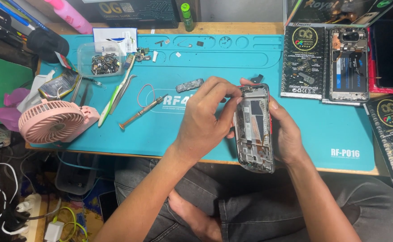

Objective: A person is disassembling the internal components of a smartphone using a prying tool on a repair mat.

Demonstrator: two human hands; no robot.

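An opened phone frame [254, 130] with its insides exposed is held upright over the near edge of a teal work mat [322, 130]. My right hand [290, 134] grips its right side from behind. My left hand [205, 118] reaches across from the left, its fingertips pinched at the upper left corner of the frame, touching a small part there. What the fingertips pinch is too small to make out.
A small screwdriver [140, 113], tweezers [127, 87], a toothbrush [113, 98] and a clear tub of small parts [102, 60] lie on the mat's left. A pink fan [53, 121] stands at far left. Another opened phone [349, 65] and dark boxes [303, 62] sit at right.
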